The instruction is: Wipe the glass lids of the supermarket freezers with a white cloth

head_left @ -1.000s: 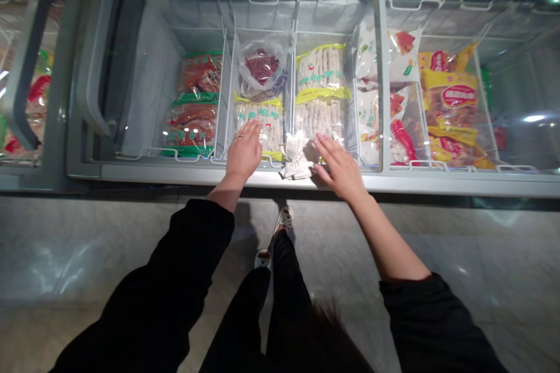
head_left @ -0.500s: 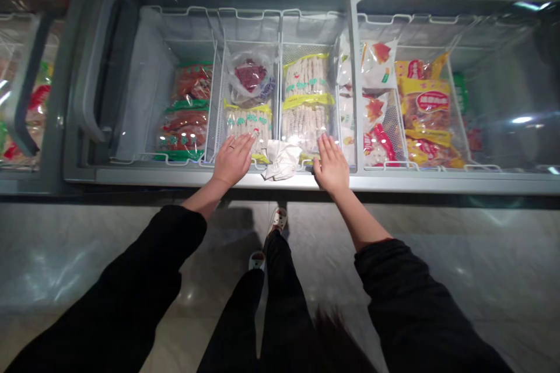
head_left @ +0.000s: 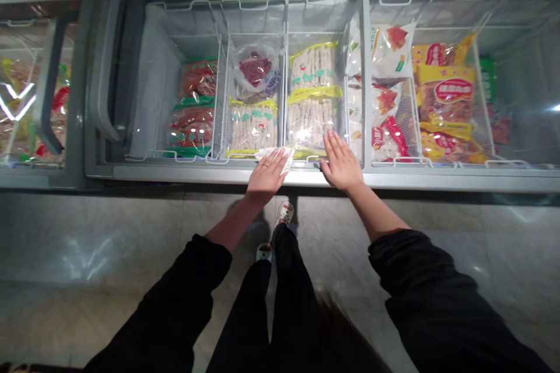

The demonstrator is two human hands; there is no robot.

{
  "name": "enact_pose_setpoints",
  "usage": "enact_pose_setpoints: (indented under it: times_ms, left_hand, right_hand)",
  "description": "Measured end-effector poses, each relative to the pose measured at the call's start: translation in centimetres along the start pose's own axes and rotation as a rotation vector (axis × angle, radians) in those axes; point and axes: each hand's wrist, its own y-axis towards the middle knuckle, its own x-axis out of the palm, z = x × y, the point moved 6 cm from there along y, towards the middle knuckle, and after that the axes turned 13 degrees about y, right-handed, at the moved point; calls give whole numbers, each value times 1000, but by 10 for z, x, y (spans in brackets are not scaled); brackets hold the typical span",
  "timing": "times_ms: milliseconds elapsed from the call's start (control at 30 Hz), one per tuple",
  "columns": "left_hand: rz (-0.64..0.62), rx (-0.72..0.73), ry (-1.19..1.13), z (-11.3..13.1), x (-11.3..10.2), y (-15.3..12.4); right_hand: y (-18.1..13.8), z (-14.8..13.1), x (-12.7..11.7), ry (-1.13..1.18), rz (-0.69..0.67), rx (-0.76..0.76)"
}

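My left hand [head_left: 268, 176] lies with its fingers stretched out over a crumpled white tissue [head_left: 284, 154] on the front rim of a chest freezer [head_left: 219, 173]. Most of the tissue is hidden under the palm and fingers; its edges show around them. To the right, my right hand [head_left: 340, 162] rests flat with extended fingers at the glass edge, holding nothing. Below the glass lid, a yellow-trimmed bag of pale stick-shaped food [head_left: 312, 119] is between the hands, and a similar bag [head_left: 254, 128] lies behind my left hand.
Wire baskets hold bags of reddish food [head_left: 190, 128], a clear bag of dark red food [head_left: 255, 70] and yellow packs [head_left: 446, 93]. A grey lid handle [head_left: 105, 64] stands at left. A second freezer [head_left: 39, 178] adjoins it. Pale floor tiles [head_left: 131, 227] lie below.
My left hand has moved right from the bare rim onto the tissue and now covers most of it. My right hand stays flat on the edge. The view has shifted slightly.
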Motion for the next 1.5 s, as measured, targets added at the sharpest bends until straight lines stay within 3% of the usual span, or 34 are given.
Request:
enact_pose_setpoints:
  times_ms: [133,300,400,533,633,733,800,900,1033,1167,1300,1400,1500]
  left_hand:
    - [14,120,-43,19,5,-14]
    - [8,264,-110,31,0,14]
    - [26,139,-58,14,-4,19]
    - [67,-30,16,6,-2,-3]
    - [86,60,38,27,1,-6]
    - [70,199,38,45,1,15]
    - [57,228,32,44,-1,34]
    - [73,108,33,23,-6,53]
    - [73,-119,54,0,-5,43]
    - [36,-17,85,23,1,39]
    - [89,93,71,34,-6,71]
    - [133,-8,36,17,-13,99]
    - [162,-172,42,2,-16,104]
  right_hand:
    - [-2,2,-3,7,43,50]
    - [-1,3,0,-17,18,27]
    - [-1,3,0,-15,32,11]
    - [-1,2,-1,3,53,20]
    - [-1,2,-3,10,83,27]
    - [-1,3,-4,26,112,29]
    - [-2,4,-5,31,129,28]
    - [-2,5,-6,27,144,24]
    - [-2,5,-7,15,145,23]
    - [-2,5,-7,22,147,20]
    - [-1,6,-6,25,152,17]
    - [-1,6,-7,22,159,12]
    - [-1,7,-6,22,159,7]
